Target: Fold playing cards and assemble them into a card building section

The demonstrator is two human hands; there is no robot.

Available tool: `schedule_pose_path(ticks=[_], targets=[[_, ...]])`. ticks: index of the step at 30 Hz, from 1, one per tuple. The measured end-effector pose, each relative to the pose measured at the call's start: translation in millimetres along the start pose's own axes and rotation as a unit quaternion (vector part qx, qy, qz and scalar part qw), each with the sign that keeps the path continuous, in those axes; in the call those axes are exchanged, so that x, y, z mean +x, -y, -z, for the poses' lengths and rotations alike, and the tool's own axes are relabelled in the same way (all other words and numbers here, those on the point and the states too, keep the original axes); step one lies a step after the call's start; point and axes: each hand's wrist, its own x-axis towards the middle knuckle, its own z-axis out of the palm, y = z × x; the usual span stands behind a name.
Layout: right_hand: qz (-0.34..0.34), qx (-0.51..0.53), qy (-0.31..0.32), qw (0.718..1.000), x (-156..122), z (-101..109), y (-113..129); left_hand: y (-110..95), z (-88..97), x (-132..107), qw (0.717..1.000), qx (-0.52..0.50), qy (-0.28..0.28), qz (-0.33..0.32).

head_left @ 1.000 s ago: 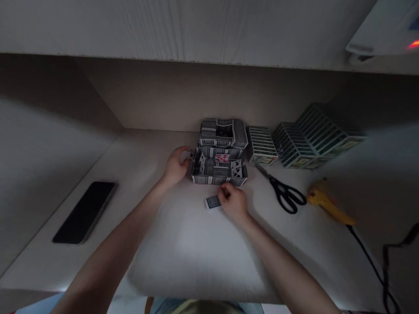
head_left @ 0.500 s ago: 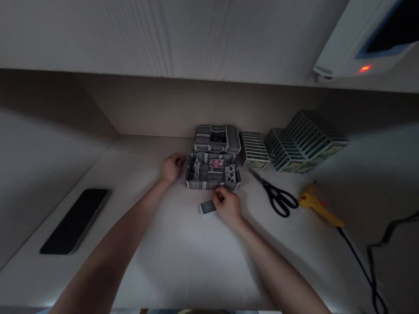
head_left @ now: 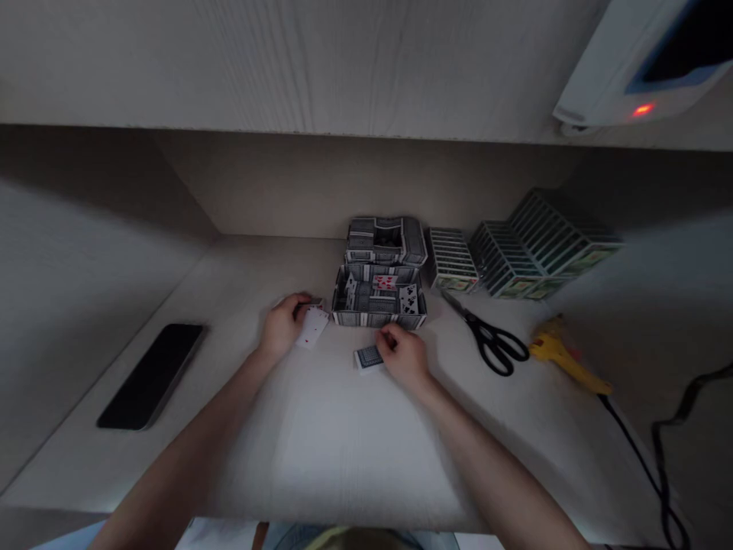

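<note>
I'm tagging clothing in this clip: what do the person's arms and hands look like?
The left forearm and right forearm are bare, with no sleeves in view. The left hand and right hand wear no gloves, and no watch or bracelet shows at either wrist. Rings are too small to tell.

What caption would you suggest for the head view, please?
Left hand holds a card; right hand touches a deck before a card box.
</note>
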Motion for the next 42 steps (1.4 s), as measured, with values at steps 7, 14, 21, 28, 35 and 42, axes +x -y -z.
schedule_pose_path(ticks=[7,14,21,28,35,42], targets=[[-0.015,0.053,-0.012,0.998,2.0,-1.5,-3.5,-23.6,29.0,-15.6,0.991,-0.062,-0.117,-0.033],[-0.04,0.186,-0.039,0.981,3.2,0.9,-4.8,-69.1,55.6,-32.9,0.98,-0.058,-0.152,-0.115],[-0.075,0.281,-0.098,0.952,4.6,10.4,-4.1,-96.7,13.2,-62.6,0.965,0.063,0.003,-0.253],[-0.115,0.291,-0.12,0.942,4.9,8.7,-7.1,-106.2,-4.9,-63.6,0.978,0.111,0.104,-0.143],[-0.121,0.296,-0.103,0.942,6.7,6.3,-7.2,-106.2,1.5,-71.3,0.981,0.056,0.151,-0.11],[-0.116,0.29,-0.099,0.945,6.7,7.4,-6.3,-100.1,-15.1,-65.1,0.989,0.042,0.115,-0.085]])
